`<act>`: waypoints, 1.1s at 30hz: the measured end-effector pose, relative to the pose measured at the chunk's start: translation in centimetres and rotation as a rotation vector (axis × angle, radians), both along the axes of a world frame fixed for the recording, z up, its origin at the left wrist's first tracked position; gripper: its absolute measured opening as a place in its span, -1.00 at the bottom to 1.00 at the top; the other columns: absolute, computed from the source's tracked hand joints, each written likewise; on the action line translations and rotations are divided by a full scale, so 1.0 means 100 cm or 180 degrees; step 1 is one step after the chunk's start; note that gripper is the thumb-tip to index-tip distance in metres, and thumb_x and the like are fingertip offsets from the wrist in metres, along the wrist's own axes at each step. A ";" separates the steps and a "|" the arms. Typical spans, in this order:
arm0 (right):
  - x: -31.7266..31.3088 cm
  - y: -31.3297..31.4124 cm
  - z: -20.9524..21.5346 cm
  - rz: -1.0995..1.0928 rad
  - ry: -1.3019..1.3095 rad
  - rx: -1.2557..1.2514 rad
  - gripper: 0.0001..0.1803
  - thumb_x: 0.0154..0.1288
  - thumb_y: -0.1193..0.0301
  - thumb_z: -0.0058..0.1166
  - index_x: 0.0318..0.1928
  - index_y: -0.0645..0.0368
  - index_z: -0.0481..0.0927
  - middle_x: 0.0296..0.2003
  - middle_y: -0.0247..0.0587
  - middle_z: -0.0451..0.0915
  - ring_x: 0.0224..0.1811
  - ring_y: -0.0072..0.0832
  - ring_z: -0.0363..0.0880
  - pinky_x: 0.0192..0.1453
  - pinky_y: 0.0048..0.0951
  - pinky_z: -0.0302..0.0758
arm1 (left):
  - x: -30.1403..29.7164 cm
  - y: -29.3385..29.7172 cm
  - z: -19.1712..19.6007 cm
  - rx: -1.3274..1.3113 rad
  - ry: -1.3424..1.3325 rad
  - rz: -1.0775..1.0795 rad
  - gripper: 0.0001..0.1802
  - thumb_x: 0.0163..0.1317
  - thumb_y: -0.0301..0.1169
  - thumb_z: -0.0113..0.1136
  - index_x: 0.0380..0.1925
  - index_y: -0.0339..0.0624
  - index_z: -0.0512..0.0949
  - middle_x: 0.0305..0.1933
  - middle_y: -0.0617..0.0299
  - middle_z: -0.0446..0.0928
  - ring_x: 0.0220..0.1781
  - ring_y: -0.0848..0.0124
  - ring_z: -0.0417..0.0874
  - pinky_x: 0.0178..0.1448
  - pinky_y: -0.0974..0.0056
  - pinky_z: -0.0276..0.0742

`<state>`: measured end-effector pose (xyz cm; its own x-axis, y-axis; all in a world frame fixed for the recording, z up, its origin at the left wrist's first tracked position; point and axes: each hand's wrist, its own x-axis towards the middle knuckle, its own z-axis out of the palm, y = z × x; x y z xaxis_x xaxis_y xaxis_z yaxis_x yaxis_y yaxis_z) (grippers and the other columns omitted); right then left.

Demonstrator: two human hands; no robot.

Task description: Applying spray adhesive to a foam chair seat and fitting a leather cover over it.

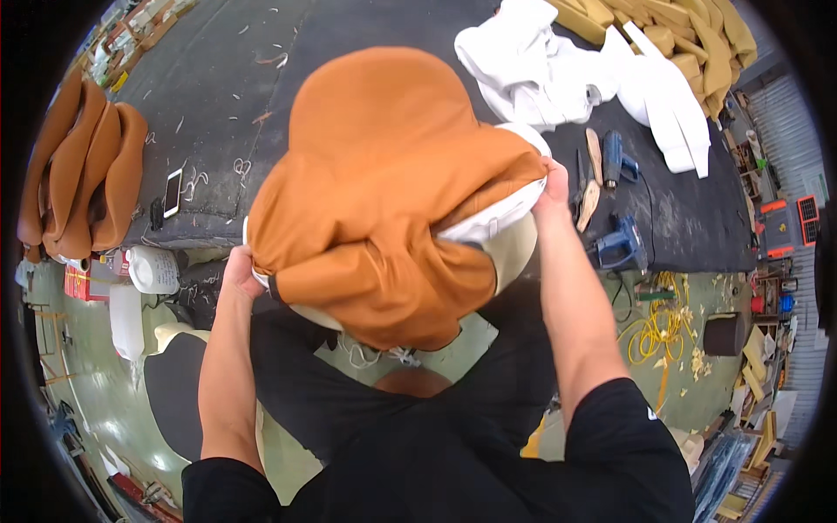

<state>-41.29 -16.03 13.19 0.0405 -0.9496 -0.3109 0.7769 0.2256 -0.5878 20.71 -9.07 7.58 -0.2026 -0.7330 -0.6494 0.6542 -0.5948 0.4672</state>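
Observation:
A tan-orange upholstery cover (pixel 375 157), looking like leather, is spread over a pale foam piece (pixel 514 253) in front of me, partly above my lap. Its far part is smooth and rounded; the near part lies in loose folds. White lining (pixel 501 213) shows along its right edge. My left hand (pixel 241 272) is closed on the cover's left edge. On the opposite side, my right hand (pixel 551 187) pinches the right edge by the white lining. Most of the foam is hidden under the cover.
A dark worktable (pixel 227 96) carries a phone (pixel 173 192), stacked brown shells (pixel 87 174), white covers (pixel 549 70) and mustard foam pieces (pixel 680 35). At right lie wooden-handled tools (pixel 593 157) and two blue power tools, one a heat gun (pixel 614 159). A yellow cord (pixel 658 331) coils on the floor.

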 end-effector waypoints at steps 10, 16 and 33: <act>-0.013 0.073 0.001 0.0021 0.0408 0.1102 -0.51 0.68 0.24 -0.06 0.41 0.28 0.51 0.37 0.05 0.60 0.39 -0.03 0.60 0.59 0.05 0.41 | 0.002 0.023 0.011 -0.0075 -0.0357 0.0472 -0.49 0.53 -0.30 -0.09 0.37 -0.28 0.52 0.36 -0.12 0.63 0.30 -0.01 0.73 0.41 -0.18 0.65; -0.038 0.087 -0.054 -0.1040 0.2216 0.1469 -0.53 0.55 0.28 0.27 0.22 0.45 0.62 0.09 0.04 0.72 0.05 -0.16 0.74 0.12 -0.06 0.66 | -0.001 0.024 -0.019 0.0317 -0.1010 0.0773 -0.46 0.60 -0.11 0.08 0.36 -0.27 0.50 0.32 -0.05 0.65 0.27 0.01 0.74 0.36 -0.21 0.65; -0.038 0.101 -0.096 -0.0967 0.3751 0.1959 -0.61 0.36 0.33 0.09 -0.07 0.47 0.73 -0.12 0.02 0.73 -0.09 -0.27 0.67 0.01 -0.14 0.56 | -0.009 0.022 -0.019 0.0304 -0.2389 0.0879 -0.09 0.42 0.09 0.43 0.32 -0.66 0.50 0.36 -0.10 0.61 0.31 0.20 0.65 0.34 0.11 0.58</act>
<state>-45.13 -5.97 3.54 -0.7244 -0.5700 -0.3877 -0.0458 0.6010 -0.7979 19.83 -6.88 5.71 0.4931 -0.6273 -0.6028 0.3152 -0.5170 0.7959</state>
